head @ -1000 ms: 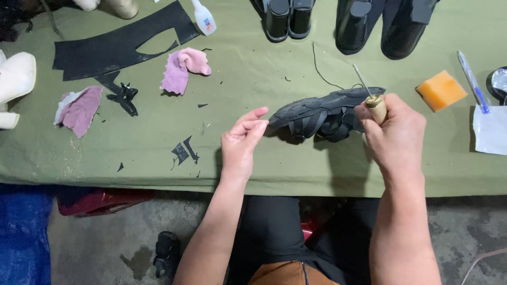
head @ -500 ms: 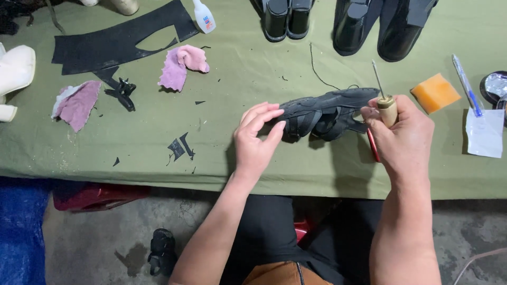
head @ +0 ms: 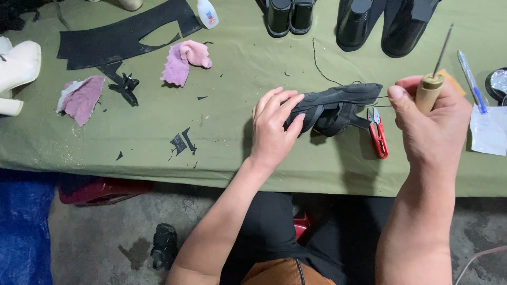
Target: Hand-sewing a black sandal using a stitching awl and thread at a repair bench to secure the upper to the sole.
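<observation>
A black strappy shoe upper lies on the olive green table cover. My left hand rests on its left end, fingers pressing it down. My right hand is closed around a wooden-handled awl, its metal needle pointing up and away. A thin black thread runs from the shoe upper toward the back of the table. Red thread snips lie just right of the shoe upper, between my hands.
Black leather offcuts, pink cloth scraps and a small white glue bottle lie at the back left. Black boots stand at the back. A blue pen and white paper sit at the right.
My right hand has pulled the awl away to the right and up, uncovering the red snips. My left hand has settled onto the shoe upper's left end.
</observation>
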